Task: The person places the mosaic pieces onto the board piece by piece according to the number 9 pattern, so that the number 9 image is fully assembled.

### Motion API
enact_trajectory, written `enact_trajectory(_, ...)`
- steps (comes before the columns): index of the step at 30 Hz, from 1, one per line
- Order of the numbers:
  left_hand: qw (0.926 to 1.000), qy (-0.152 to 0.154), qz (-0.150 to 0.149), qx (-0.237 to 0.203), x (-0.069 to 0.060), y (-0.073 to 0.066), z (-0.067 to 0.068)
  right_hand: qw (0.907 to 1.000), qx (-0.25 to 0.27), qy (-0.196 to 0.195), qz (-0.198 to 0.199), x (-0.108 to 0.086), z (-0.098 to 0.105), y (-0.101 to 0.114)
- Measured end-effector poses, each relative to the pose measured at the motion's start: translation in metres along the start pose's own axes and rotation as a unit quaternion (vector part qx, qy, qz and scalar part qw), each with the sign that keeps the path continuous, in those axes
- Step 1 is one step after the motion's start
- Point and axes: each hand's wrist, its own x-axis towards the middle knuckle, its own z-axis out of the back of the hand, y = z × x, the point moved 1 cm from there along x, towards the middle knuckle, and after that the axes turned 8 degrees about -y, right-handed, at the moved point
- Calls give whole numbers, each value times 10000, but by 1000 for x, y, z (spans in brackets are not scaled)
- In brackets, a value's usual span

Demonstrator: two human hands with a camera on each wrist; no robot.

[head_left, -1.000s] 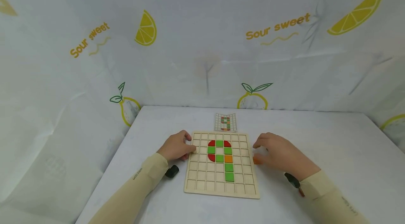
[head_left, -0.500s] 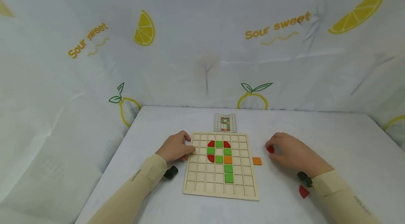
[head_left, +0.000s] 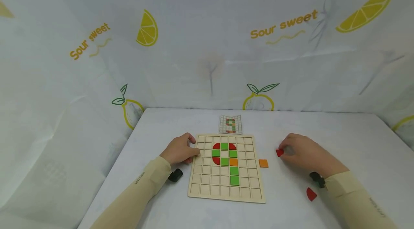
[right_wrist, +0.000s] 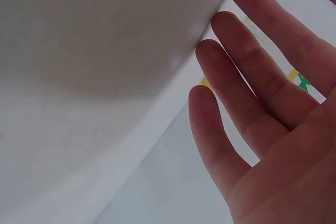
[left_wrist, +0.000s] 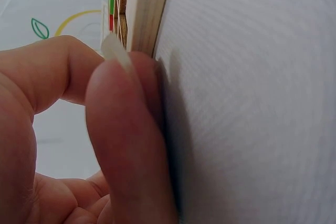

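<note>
A wooden grid board (head_left: 207, 180) lies on the table, with green, red and orange tiles set in its cells in a 9-like shape. My left hand (head_left: 181, 149) grips its left edge. The thumb overlaps the rim and a fingertip meets the side, as the left wrist view shows. Right of the board, my right hand (head_left: 304, 152) pinches a red tile (head_left: 279, 152) between thumb and index finger, low over the table. The other fingers (right_wrist: 252, 72) are extended in the right wrist view. The held tile's full shape is partly hidden.
An orange square tile (head_left: 263, 163) lies just off the board's right edge. A red quarter-round tile (head_left: 311, 194) is near the right wrist. Behind the board stands a pattern card (head_left: 223, 124) with a coloured 9. A white printed cloth (head_left: 194, 42) hangs behind the table.
My right hand has moved right, away from the orange tile, which now lies uncovered, and holds a red tile. The second red tile has come into fuller view. My left hand stays put.
</note>
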Motion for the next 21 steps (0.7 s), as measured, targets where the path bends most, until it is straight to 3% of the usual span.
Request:
enact_trajectory(10, 10000, -21, 17, -24, 0, 1, 0, 9997, 185, -31, 146, 0, 2, -2)
enact_trajectory(21, 10000, -26, 68, -46, 1, 2, -1, 9999, 104, 51, 22, 2, -2, -1)
